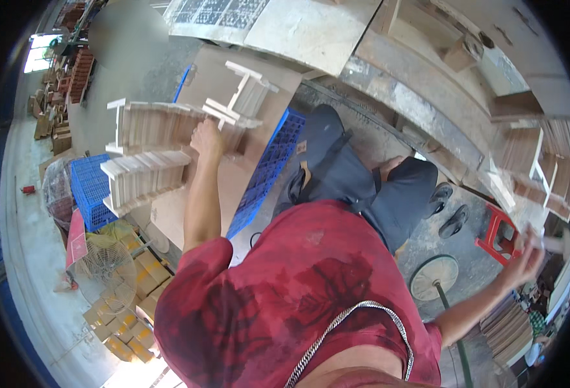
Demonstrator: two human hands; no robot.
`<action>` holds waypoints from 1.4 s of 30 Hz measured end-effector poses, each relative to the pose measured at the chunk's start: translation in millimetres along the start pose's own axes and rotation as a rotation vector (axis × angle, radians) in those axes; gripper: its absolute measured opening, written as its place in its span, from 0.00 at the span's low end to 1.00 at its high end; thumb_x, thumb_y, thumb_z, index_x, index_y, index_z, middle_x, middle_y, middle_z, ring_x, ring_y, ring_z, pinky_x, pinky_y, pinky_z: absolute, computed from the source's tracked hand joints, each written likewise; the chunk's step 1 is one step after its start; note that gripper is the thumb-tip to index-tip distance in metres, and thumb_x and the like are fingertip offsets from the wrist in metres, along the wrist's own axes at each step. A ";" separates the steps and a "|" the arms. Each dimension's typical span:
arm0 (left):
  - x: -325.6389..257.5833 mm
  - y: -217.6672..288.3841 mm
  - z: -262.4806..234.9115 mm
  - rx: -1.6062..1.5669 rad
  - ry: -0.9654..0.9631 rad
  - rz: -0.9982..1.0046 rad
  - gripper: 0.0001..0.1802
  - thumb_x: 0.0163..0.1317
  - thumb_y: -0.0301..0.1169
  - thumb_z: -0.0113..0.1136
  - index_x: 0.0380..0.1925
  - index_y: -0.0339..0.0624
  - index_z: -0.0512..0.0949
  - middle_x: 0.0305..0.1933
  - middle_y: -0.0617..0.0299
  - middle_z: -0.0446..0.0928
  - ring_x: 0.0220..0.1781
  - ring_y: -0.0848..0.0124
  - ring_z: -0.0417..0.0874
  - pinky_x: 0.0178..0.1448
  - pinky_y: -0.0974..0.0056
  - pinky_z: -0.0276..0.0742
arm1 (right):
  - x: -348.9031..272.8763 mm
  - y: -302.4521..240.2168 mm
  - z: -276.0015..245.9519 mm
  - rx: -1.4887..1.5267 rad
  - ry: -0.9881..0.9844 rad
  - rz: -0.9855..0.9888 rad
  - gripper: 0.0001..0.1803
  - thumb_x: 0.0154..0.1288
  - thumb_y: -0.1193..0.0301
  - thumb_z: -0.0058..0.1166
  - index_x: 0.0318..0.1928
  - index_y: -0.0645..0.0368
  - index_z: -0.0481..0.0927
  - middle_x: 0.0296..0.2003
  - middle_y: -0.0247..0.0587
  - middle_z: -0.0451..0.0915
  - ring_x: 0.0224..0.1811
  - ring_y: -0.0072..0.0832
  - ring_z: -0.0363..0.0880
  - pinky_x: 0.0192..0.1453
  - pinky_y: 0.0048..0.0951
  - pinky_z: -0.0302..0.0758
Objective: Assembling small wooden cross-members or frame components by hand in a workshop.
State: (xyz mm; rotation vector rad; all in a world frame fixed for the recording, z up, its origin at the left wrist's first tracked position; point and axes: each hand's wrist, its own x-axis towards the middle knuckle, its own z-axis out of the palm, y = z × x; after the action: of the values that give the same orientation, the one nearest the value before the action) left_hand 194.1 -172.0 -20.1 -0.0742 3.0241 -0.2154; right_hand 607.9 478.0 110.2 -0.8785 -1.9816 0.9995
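Observation:
My left hand is closed at the near end of pale wooden pieces with I-shaped ends. Its fingers touch them, but what they grip is hidden. Left of that hand, a long row of thin wooden pieces stands on edge on a brown board. A shorter row lies nearer me. Far to the right, my right hand is raised beside stacked wooden pieces. Motion smears its fingers, so their grip is unclear.
Blue plastic crates are under and beside the board. A worn wooden bench runs along the far right. A red stool, dark sandals and a round-based stand are on the floor. A fan stands by cartons.

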 end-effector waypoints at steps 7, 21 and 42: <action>86.8 32.0 63.5 -0.087 0.167 0.301 0.15 0.57 0.38 0.67 0.34 0.36 0.84 0.40 0.40 0.84 0.47 0.45 0.86 0.51 0.45 0.81 | -97.4 8.4 68.9 0.301 -0.121 0.159 0.10 0.73 0.71 0.52 0.46 0.67 0.78 0.38 0.42 0.81 0.41 0.30 0.80 0.46 0.31 0.77; -90.2 101.5 -140.5 -1.284 0.055 0.813 0.08 0.70 0.29 0.60 0.38 0.39 0.86 0.42 0.63 0.86 0.39 0.74 0.82 0.49 0.65 0.77 | -114.1 -61.6 196.0 0.646 -0.652 0.300 0.10 0.75 0.66 0.55 0.40 0.60 0.81 0.29 0.27 0.78 0.35 0.14 0.73 0.43 0.21 0.69; -98.1 294.4 -108.4 -1.114 -1.154 1.051 0.16 0.70 0.40 0.64 0.39 0.36 0.86 0.28 0.68 0.83 0.31 0.82 0.77 0.35 0.72 0.70 | -102.2 -58.9 219.8 0.678 -0.752 0.365 0.11 0.70 0.67 0.58 0.39 0.65 0.82 0.26 0.29 0.79 0.28 0.14 0.74 0.32 0.19 0.69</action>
State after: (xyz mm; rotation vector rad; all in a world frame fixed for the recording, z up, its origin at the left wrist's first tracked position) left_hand 267.3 139.6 54.5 0.8828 1.4017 1.1144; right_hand 460.6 290.8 36.0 -0.5067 -1.8198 2.2990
